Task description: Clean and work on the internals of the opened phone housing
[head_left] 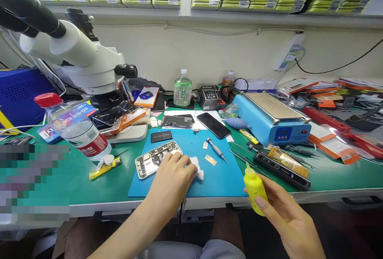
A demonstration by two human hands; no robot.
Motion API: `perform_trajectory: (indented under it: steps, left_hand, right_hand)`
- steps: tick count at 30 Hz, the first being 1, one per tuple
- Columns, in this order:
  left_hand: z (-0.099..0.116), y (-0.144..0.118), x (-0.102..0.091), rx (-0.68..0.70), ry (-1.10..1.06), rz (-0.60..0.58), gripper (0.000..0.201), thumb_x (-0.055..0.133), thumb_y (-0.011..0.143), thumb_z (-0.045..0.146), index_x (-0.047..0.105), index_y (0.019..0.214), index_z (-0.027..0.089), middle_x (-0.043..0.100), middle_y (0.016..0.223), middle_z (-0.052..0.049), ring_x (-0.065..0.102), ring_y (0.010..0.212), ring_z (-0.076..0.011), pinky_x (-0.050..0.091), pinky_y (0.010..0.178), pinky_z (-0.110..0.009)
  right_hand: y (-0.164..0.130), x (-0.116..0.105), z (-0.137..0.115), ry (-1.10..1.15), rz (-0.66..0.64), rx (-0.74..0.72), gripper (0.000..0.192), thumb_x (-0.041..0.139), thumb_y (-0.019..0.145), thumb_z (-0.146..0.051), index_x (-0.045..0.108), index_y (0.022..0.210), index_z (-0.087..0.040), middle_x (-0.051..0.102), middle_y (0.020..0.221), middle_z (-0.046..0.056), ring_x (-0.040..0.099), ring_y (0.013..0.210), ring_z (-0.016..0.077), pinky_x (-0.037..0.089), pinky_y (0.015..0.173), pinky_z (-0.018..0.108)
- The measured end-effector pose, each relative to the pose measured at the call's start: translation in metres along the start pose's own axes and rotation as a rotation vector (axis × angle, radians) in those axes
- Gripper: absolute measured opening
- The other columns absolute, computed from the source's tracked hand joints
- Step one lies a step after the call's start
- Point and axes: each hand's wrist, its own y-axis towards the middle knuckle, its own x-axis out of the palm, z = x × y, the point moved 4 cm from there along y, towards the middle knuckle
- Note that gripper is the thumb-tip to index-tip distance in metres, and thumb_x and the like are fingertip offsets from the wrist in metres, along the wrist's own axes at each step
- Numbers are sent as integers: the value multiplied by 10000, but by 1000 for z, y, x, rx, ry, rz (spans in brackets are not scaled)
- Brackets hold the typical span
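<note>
My left hand (175, 179) rests on the blue work mat (209, 179), its fingers closed on a white wipe (198, 168). Right beside it, to the left, lies an opened phone body (154, 158) with its insides showing. My right hand (281, 211) holds a small yellow squeeze bottle (253, 187) upright near the mat's front right corner, at the table edge. On the mat also lie a small black battery-like part (161, 136), a grey screwdriver (217, 150) and two small gold parts (210, 160).
A white microscope (80, 57) stands at the left, behind a water bottle with a red cap (74, 127). A blue heating plate machine (273, 121) sits right of the mat, with tweezers and a black tool (281, 169) before it. A black phone (213, 125) lies behind the mat.
</note>
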Motion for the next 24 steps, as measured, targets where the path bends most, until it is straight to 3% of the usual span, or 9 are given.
perform_trajectory:
  steps: [3,11,15,19,22,24]
  left_hand:
    - [-9,9,-12,-91,-49,61,249,588,1085,287,788,947,236,803,893,-24,706,865,-236,466,814,-388]
    - [-25,21,-47,-277,-52,245,381,539,1093,346,811,841,257,778,709,15,689,653,-192,405,624,-319]
    - [0,16,-30,-183,15,330,378,485,1113,325,817,969,216,829,852,-63,755,856,-260,462,778,-391]
    - [31,-2,0,9,12,301,338,505,1112,352,798,1029,207,841,869,-58,772,903,-256,491,781,-398]
    - [32,-14,3,22,-9,289,318,512,1115,351,724,1292,194,845,1064,-60,747,1023,-282,504,857,-440]
    - [23,-19,0,-7,-6,265,288,504,1113,286,711,1295,202,824,1169,-57,711,1109,-297,497,922,-463]
  right_hand:
    - [-6,1,-6,9,59,14,555,819,829,-583,779,1297,-287,795,1256,70,768,1137,359,660,949,383]
    - [-7,-2,-5,-9,37,-17,573,791,864,-580,745,1352,-284,796,1246,78,782,1088,348,648,981,415]
    - [-8,-2,-4,12,43,33,566,802,842,-595,757,1316,-288,802,1218,68,781,1095,342,645,983,392]
    - [-9,-6,0,39,60,66,571,817,819,-605,762,1299,-299,789,1257,53,760,1154,341,644,983,360]
    - [-6,-13,6,-23,14,31,575,801,840,-600,751,1322,-288,782,1282,60,755,1171,342,626,1026,378]
    - [-2,-17,6,-126,-36,-44,567,784,858,-594,743,1336,-292,764,1337,58,745,1201,337,620,1033,366]
